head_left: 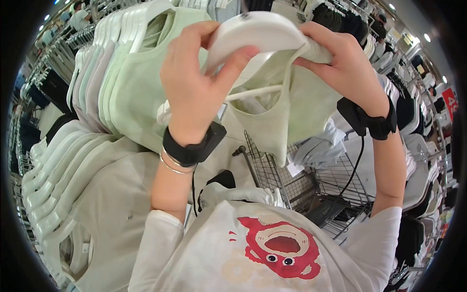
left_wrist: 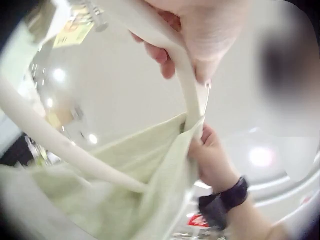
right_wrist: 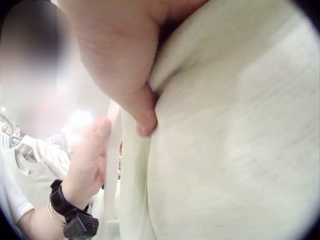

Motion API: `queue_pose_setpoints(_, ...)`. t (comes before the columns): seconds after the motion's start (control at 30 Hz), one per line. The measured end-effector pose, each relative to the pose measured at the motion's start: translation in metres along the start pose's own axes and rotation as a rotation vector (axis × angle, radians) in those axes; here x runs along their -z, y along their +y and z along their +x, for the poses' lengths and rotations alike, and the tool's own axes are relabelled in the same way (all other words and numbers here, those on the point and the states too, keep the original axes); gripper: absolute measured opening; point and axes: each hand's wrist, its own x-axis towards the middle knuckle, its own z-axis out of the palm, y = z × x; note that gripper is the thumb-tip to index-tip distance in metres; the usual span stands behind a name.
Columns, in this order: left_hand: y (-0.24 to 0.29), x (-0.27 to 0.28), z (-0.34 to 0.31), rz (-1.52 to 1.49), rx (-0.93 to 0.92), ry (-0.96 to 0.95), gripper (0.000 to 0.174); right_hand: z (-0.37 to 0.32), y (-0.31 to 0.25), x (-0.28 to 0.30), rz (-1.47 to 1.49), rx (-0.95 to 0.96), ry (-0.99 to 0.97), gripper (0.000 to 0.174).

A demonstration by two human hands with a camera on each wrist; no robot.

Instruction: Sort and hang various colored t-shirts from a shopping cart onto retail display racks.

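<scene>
I hold a white plastic hanger (head_left: 258, 31) up in front of me, with a pale green sleeveless top (head_left: 292, 107) hanging from it. My left hand (head_left: 194, 82) grips the hanger's left arm, thumb across its front. In the left wrist view the left hand's fingers (left_wrist: 200, 30) curl round the hanger's arm (left_wrist: 185, 75). My right hand (head_left: 340, 63) pinches the top's shoulder strap at the hanger's right end. The right wrist view shows the right hand's thumb (right_wrist: 130, 70) pressing into the green fabric (right_wrist: 240, 150), with the left hand (right_wrist: 90, 155) behind it.
A rail of pale green and white tops on white hangers (head_left: 121, 73) runs along the left, with grey-beige tops (head_left: 97, 194) below it. A wire basket cart (head_left: 301, 185) holding folded clothes stands just in front of me. Racks of dark clothing (head_left: 340, 17) fill the far right.
</scene>
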Motion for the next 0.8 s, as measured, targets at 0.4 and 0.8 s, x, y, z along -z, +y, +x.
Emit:
queue_pose_setpoints(0.4,-0.032,-0.002,-0.098,0.121,-0.159,-0.593,0.023,-0.041,0.042,0.046,0.209,-0.374,0.264,0.048)
queue_pose_setpoints(0.8,-0.033,0.055,-0.029,0.260,-0.400,-0.458,0.022,-0.137,0.075,-0.001,0.037,-0.475,0.123,0.036)
